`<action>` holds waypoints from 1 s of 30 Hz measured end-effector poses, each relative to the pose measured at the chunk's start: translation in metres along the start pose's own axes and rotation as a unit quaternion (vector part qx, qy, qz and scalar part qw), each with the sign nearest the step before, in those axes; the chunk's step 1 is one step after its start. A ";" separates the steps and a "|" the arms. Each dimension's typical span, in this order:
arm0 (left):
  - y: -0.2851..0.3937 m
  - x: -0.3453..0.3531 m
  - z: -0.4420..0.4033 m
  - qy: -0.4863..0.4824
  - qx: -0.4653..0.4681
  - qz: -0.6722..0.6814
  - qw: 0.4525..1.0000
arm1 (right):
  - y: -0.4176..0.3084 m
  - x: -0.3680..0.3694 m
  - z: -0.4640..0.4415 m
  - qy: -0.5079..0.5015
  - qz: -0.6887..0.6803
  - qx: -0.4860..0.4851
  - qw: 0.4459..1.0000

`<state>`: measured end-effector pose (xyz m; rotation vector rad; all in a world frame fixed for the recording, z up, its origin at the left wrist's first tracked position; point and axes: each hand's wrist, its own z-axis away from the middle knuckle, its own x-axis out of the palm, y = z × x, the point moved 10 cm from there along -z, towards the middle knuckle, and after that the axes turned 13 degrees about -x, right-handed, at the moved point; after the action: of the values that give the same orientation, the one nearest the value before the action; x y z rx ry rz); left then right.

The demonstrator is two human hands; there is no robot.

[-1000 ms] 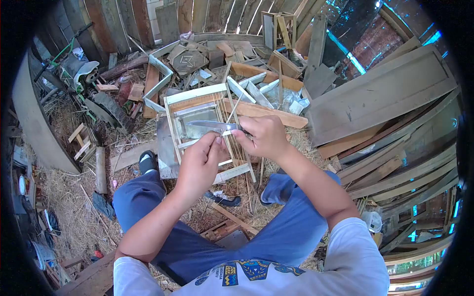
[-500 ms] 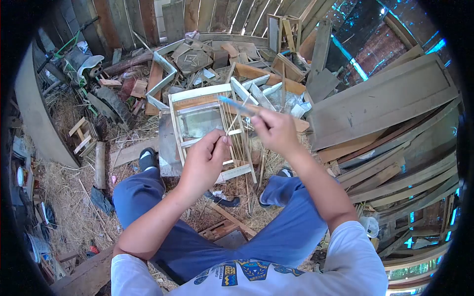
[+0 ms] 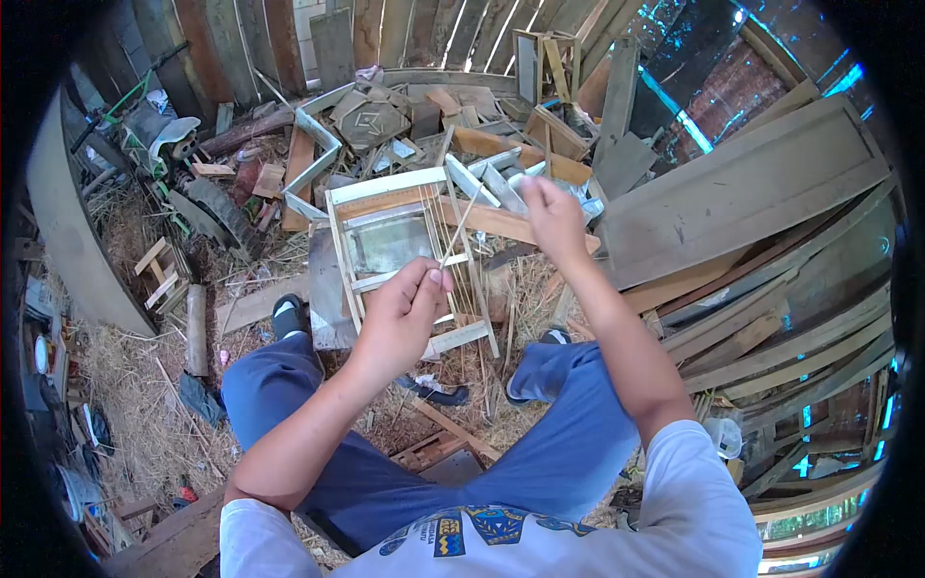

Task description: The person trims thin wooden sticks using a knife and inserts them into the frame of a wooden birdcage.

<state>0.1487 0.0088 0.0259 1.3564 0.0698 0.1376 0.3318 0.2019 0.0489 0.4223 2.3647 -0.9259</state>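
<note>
My left hand (image 3: pixel 403 313) is closed, thumb against forefinger, on a thin pale wooden stick (image 3: pixel 462 226) that points up and away. My right hand (image 3: pixel 559 226) is raised to the right of the stick, apart from it, with its fingers closed. The slim knife seen in it earlier, with a bluish glint, barely shows from this angle. Beyond and below both hands stands a slatted wooden frame (image 3: pixel 390 183), with several thin sticks along its right side.
Wood scraps and a hexagonal wooden piece (image 3: pixel 371 120) are heaped ahead. A large panel (image 3: pixel 742 197) leans at the right, above stacked boards (image 3: pixel 732 356). At the left are a curved board (image 3: pixel 72 222) and a wheel (image 3: pixel 220 207). Straw covers the ground (image 3: pixel 135 385).
My right hand has moved up and slightly right, away from the stick, and the knife has swung out of clear sight. My left hand stays nearly still with the stick.
</note>
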 end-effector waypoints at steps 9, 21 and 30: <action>-0.001 -0.026 -0.026 -0.041 -0.017 0.223 0.974 | 0.003 0.043 0.045 -0.059 -0.324 0.199 0.923; -0.005 -0.058 -0.042 -0.020 0.016 0.360 0.933 | -0.083 0.094 0.089 -0.177 -0.409 0.174 0.878; 0.003 -0.090 -0.044 0.074 0.068 0.211 0.972 | -0.065 0.069 0.059 -0.240 -0.368 0.199 0.876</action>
<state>0.0536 0.0398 0.0166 1.4821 -0.0869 0.6007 0.2691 0.1205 0.0059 -0.5664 1.8453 -1.6445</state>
